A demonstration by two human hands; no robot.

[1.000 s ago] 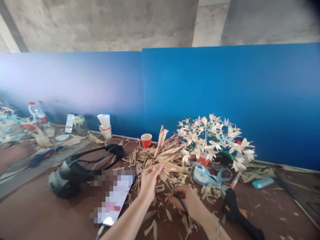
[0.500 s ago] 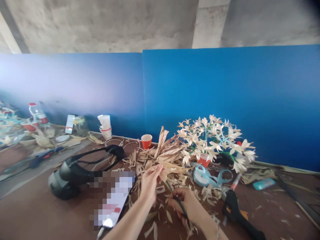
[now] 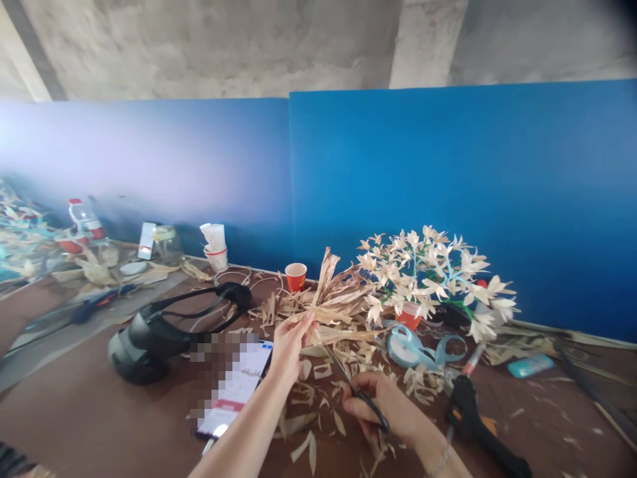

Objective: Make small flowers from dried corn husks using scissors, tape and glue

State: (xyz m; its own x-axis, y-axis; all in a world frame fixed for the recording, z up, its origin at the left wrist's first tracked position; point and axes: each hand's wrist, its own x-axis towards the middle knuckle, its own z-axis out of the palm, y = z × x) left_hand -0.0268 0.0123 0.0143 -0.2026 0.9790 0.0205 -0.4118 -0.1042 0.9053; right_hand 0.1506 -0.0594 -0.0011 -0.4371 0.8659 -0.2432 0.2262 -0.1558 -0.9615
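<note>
My left hand (image 3: 290,342) pinches a pale dried corn husk (image 3: 326,315) between thumb and fingers, in front of a heap of husks (image 3: 343,292). Lower and to the right, my right hand (image 3: 385,400) has its fingers in the black handles of a pair of scissors (image 3: 369,403). The blades point up and left toward the held husk, a little apart from it. Husk scraps (image 3: 338,422) litter the brown tabletop under both hands. Beyond my right hand, a bunch of cream husk flowers (image 3: 398,272) with green stems stands in a red paper cup (image 3: 409,320).
Blue ribbon (image 3: 405,348) and a black glue gun (image 3: 468,411) lie on the right. A phone (image 3: 239,385) and a black headset (image 3: 142,348) lie on the left. A red cup (image 3: 296,277) and stacked white cups (image 3: 215,253) stand by the blue panel (image 3: 423,166).
My left hand has drawn slightly up and left with the husk, away from the scissors. The scissors have come free of the husk. The whole view has shifted a little.
</note>
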